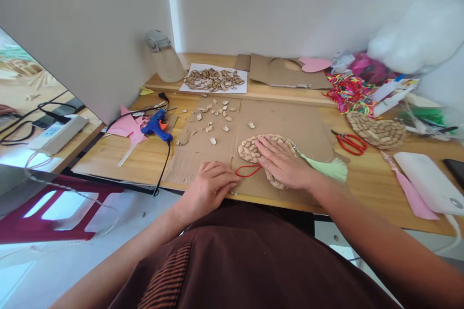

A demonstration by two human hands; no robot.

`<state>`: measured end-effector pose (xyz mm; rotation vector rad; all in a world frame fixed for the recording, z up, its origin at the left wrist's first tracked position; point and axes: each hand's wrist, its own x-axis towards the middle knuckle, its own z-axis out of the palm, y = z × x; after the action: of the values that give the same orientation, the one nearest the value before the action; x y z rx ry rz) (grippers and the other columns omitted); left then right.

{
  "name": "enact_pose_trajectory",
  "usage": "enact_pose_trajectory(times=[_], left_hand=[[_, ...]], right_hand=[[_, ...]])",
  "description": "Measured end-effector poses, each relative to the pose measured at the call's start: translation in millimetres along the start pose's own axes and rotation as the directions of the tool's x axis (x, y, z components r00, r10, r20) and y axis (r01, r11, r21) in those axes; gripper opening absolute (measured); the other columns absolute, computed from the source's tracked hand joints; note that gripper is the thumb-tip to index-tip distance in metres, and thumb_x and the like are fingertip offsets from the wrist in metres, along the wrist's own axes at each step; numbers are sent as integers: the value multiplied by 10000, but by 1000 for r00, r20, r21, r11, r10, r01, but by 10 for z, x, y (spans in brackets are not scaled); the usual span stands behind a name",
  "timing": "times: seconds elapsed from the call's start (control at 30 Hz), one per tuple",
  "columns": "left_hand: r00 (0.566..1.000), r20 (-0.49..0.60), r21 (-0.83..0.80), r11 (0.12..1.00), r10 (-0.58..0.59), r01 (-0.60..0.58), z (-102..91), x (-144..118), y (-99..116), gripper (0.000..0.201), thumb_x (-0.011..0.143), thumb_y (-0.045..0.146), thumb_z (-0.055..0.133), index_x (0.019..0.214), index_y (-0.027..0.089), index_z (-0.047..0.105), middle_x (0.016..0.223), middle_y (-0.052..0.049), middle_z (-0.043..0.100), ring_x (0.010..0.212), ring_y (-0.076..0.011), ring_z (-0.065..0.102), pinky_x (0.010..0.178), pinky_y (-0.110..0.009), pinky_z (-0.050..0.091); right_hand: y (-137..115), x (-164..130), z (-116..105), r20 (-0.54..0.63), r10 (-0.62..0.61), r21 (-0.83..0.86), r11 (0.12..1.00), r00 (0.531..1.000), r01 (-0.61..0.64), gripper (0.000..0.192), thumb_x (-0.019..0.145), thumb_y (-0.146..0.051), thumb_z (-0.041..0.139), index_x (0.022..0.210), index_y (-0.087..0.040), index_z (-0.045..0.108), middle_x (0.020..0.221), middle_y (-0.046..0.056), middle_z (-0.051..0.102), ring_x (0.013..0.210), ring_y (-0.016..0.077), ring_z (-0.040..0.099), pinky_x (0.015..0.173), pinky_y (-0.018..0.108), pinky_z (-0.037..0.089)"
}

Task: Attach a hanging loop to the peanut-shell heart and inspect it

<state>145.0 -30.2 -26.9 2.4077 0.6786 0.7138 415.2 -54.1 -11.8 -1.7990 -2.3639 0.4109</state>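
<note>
A heart-shaped piece covered in peanut shells lies on the cardboard in front of me. My right hand rests flat on it, fingers stretched out, hiding its middle. From its left side comes a loop of red cord. My left hand is at the loop's left end, its fingers curled and pressed together on the cord. On the right, a pale green tassel hangs off the piece and lies partly beyond my right wrist.
Loose shells lie scattered on the cardboard, more on a white sheet behind. A blue glue gun with its cable is left. Red-handled pliers, another shell piece, a pink tassel and a white device stand right.
</note>
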Motion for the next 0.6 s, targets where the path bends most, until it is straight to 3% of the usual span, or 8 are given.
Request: enact_pose_trajectory(times=[0.1,0.17,0.27,0.4,0.5,0.6], left_hand=[[1000,9,41,999,20,-20,-11,-42,-31,252,921,232,548,1127,282,682,1058,-58,714,1045,-215,589,952,-380,368],[1000,2,71,997,22,-23,-25,-69,-54,242,925,234,538,1116,270,683,1050,-61,713,1041,-216,588,948,-382,374],[1000,-14,101,995,5,-4,-45,-85,-67,244,931,232,519,1108,258,684,1033,-67,712,1028,-219,592,931,-383,392],[999,-52,108,994,13,-7,-62,-42,-46,247,924,212,523,1102,253,690,1003,-66,714,1010,-218,602,911,-378,410],[995,-85,76,996,58,-51,-118,46,50,245,905,197,558,1097,256,698,923,-61,714,933,-209,624,874,-366,437],[981,-126,10,989,150,-150,-315,57,291,352,865,129,596,1170,287,671,842,-45,701,820,-193,636,799,-355,481]], right_hand=[[9,57,-120,-71,21,88,996,997,-15,656,1011,-505,135,1545,-141,250,1583,124,260,1473,250,209,1183,483,251],[-27,102,-124,-107,-25,43,999,994,30,639,1012,-507,173,1542,-161,266,1589,109,248,1484,266,161,1188,513,212],[-97,152,1,-42,-139,-38,990,989,138,645,1008,-523,195,1531,-160,300,1590,101,243,1486,276,142,1198,508,178],[-150,173,172,-53,-158,-80,985,986,153,642,1009,-520,192,1538,-168,282,1592,89,241,1487,267,146,1207,491,157],[-137,189,138,-20,-147,-48,988,989,146,654,1003,-542,191,1534,-175,294,1592,89,244,1484,273,161,1203,501,169],[-50,191,1,-15,-139,85,987,990,140,672,1005,-540,138,1522,-151,321,1582,102,273,1476,246,203,1198,458,217]])
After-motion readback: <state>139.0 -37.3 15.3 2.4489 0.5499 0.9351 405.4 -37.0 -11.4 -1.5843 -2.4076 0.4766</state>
